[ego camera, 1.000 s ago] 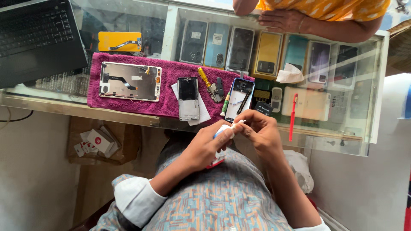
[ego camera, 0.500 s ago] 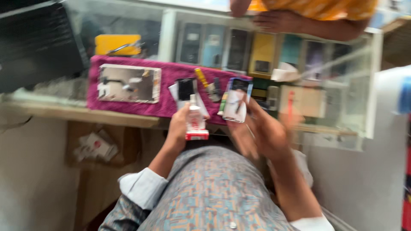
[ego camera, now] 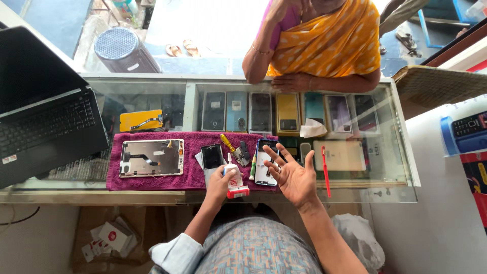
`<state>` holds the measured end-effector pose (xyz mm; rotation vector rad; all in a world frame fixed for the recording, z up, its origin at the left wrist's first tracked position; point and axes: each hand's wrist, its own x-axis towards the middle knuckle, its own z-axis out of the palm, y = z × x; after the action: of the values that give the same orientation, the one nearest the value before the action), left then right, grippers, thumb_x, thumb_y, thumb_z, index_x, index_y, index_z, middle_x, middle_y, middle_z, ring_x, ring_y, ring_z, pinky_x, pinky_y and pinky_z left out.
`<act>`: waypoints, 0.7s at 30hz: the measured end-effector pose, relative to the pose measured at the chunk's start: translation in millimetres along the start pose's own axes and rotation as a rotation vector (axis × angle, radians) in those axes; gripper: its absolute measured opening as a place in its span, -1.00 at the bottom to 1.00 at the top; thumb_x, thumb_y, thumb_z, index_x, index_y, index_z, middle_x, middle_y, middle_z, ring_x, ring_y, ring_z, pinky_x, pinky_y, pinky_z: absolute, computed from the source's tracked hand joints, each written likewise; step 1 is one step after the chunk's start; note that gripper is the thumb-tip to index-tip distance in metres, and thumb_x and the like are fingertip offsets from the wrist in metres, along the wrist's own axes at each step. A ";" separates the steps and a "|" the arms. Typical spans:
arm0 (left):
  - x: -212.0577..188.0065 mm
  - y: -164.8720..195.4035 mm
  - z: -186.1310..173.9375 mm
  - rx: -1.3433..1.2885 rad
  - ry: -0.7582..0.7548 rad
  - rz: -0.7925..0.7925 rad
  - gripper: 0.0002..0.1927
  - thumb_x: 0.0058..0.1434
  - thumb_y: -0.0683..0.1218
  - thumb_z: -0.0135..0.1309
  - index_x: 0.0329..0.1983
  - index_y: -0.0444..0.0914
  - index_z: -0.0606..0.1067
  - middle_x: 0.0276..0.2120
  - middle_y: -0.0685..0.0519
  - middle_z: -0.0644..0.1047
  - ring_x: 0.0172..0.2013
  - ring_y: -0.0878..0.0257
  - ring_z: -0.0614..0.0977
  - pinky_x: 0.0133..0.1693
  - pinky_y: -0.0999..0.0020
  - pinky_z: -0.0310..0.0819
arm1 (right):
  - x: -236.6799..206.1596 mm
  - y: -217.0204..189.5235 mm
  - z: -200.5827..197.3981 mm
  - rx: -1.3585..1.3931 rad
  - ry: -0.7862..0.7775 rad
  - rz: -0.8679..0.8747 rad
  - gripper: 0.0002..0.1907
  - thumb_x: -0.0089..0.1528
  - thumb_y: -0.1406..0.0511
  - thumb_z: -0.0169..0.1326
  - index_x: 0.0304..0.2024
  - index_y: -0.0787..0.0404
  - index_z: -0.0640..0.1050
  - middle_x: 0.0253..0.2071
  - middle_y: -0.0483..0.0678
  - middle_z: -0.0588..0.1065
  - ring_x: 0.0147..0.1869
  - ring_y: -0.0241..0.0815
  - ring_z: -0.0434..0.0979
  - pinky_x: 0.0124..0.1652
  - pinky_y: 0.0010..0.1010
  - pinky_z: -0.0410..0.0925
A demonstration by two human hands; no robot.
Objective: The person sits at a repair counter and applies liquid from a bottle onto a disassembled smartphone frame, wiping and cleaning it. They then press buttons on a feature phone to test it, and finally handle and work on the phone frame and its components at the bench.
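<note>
Left hand (ego camera: 219,183) grips a white glue tube (ego camera: 234,178) with a red cap; right hand (ego camera: 294,175), at its 3 o'clock, is spread, empty.

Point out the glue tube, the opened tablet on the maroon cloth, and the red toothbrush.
glue tube (ego camera: 234,181), head view, on its white body in the left hand.
opened tablet (ego camera: 151,158), head view, middle of its bare metal inside.
red toothbrush (ego camera: 325,170), head view, mid-handle.
</note>
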<state>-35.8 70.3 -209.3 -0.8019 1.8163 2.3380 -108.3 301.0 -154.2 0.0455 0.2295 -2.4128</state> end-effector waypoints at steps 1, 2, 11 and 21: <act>0.5 0.4 2.2 -0.029 -0.018 0.005 -0.73 0.30 -0.12 0.06 0.02 -0.33 0.52 -0.27 -0.03 0.66 -0.29 0.26 0.69 -0.22 0.35 0.61 | -0.9 -0.2 -1.7 -0.005 0.004 0.000 -0.03 0.30 -0.31 -0.16 0.39 0.33 0.16 0.46 0.37 0.14 0.29 0.35 0.43 0.19 -0.10 0.43; 0.4 0.0 3.7 -0.059 -0.037 0.008 -0.73 0.30 -0.13 0.05 0.02 -0.33 0.51 -0.27 -0.03 0.66 -0.29 0.26 0.70 -0.22 0.35 0.62 | -1.6 -0.2 -2.6 -0.008 0.012 -0.001 -0.03 0.30 -0.31 -0.18 0.39 0.33 0.16 0.46 0.37 0.15 0.29 0.34 0.44 0.19 -0.11 0.44; -6.4 2.1 6.0 0.162 0.005 0.066 -0.73 0.31 -0.14 0.07 0.03 -0.33 0.57 -0.28 0.02 0.65 -0.29 0.34 0.65 -0.24 0.40 0.55 | -2.5 7.5 8.2 -0.056 0.021 0.005 -0.01 0.28 -0.33 -0.21 0.40 0.31 0.12 0.44 0.39 0.15 0.23 0.33 0.49 0.16 -0.11 0.46; -10.1 -6.2 -0.3 0.014 0.012 0.112 -0.71 0.35 -0.10 0.04 0.05 -0.35 0.53 -0.29 0.03 0.64 -0.33 0.36 0.66 -0.29 0.43 0.58 | 0.1 8.4 -11.1 -0.094 0.073 0.036 0.00 0.26 -0.34 -0.24 0.38 0.30 0.13 0.43 0.36 0.18 0.23 0.31 0.49 0.14 -0.14 0.47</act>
<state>-24.7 74.5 -210.4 -0.7329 1.9288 2.3882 -103.2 296.7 -166.5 0.0940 0.3716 -2.3642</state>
